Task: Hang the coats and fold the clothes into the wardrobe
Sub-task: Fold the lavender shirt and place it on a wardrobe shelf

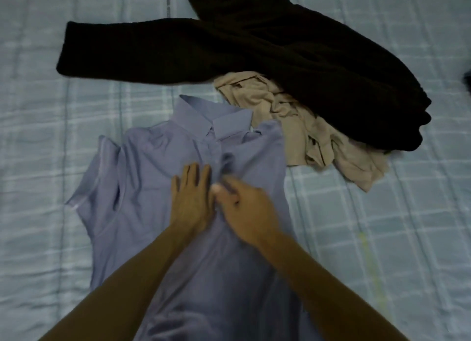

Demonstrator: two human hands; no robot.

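Left hand point(191, 200) flat on blue shirt point(147, 167); right hand point(244, 213) in a pinch on its placket.

**Blues, Beige and Near-Black on a Checked Bed**

Under the left hand point(191, 200) and right hand point(244, 213) lies a shirt point(153, 187) of plain periwinkle blue, collar and front alike, with a paler edge at the sleeve hem. Just beyond the right hand, a crumpled garment point(305, 136) is beige, with thin dark lines along some seams. Farther beyond both hands, the coat point(254, 50) is very dark brown, nearly black, without pattern. The bed cover point(51, 136) is pale blue, crossed by a white check. A faint yellowish streak point(369, 259) marks it to the right of the right hand.
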